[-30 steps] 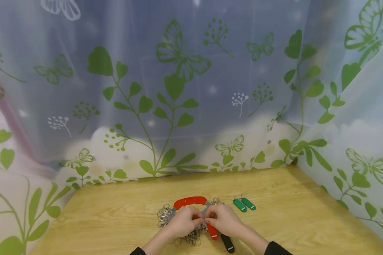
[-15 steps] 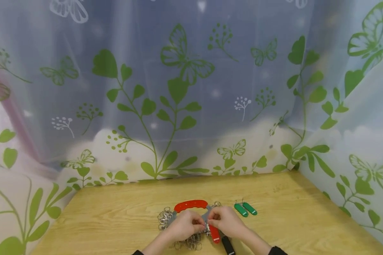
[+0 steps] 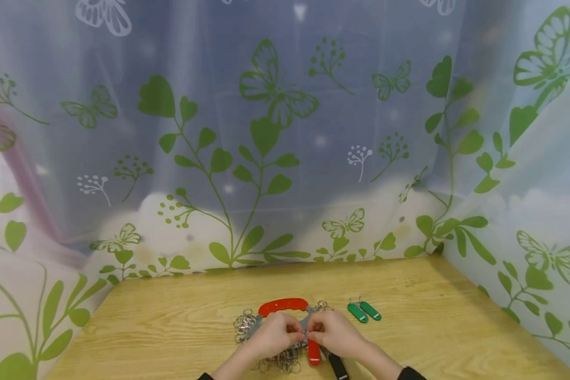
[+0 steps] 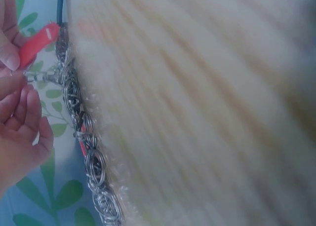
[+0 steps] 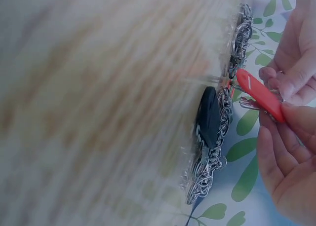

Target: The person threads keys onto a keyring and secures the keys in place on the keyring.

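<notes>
A red key tag [image 3: 313, 352] hangs from the fingers of my right hand [image 3: 334, 332], which pinches its upper end. My left hand [image 3: 276, 333] meets it there, thumb and forefinger pinching what appears to be the small ring of the tag, mostly hidden by fingertips. Beside the fingers in the right wrist view a metal key [image 5: 251, 104] sticks out under the tag. Beneath both hands lies a grey metal key holder with a red grip [image 3: 283, 304], its edge crowded with metal rings [image 3: 244, 324]. A black key tag [image 3: 338, 366] lies below my right hand.
Two green key tags [image 3: 358, 312] with small rings lie side by side to the right of the holder. The wooden tabletop [image 3: 171, 306] meets a patterned curtain [image 3: 285, 232] at the back and sides.
The red tag first shifts slightly right, then swings back left to hang more upright. Both hands stay together with small finger movements. The head view tilts slightly.
</notes>
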### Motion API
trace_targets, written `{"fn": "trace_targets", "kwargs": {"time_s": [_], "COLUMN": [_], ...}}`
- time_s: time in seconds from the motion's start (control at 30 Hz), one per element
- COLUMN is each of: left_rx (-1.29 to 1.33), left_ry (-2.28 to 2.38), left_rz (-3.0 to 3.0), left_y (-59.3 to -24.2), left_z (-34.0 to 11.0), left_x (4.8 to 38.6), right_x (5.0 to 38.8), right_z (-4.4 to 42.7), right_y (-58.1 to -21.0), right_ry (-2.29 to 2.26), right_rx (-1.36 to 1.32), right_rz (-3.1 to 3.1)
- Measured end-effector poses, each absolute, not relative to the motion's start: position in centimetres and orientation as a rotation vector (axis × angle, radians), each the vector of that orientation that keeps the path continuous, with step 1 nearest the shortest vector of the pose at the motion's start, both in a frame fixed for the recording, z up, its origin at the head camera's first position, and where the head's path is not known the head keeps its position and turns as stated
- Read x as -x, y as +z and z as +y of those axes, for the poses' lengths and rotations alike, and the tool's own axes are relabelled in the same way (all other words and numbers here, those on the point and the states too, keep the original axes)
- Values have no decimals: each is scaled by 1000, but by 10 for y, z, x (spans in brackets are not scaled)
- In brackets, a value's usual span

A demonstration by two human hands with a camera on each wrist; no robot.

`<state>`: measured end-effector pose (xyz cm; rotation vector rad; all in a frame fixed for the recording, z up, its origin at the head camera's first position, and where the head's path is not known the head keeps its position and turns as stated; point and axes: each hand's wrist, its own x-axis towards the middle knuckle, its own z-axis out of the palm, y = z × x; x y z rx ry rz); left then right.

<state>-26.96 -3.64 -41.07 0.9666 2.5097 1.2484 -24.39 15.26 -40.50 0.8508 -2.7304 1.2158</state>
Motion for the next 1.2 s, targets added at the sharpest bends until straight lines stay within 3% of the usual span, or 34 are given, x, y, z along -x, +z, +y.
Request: {"fn": "trace_targets", "kwargs": {"time_s": [0.53, 1.0, 1.2], "left_rx": [-1030, -1072, -1013], "left_ry": [1197, 1179, 1209], "left_rz": [2472, 2499, 2445], "left_y": [-411, -412, -414], "left_z": [-37, -33, -32], "left_x": [272, 270, 269], "right_x": [242, 236, 237], "right_z": [154, 150, 153], "right_y": [-402, -403, -404], "right_ry": [1259, 670, 962], "right_rx": [-813, -971, -831], "right_rz": [-2732, -2637, -2726]}}
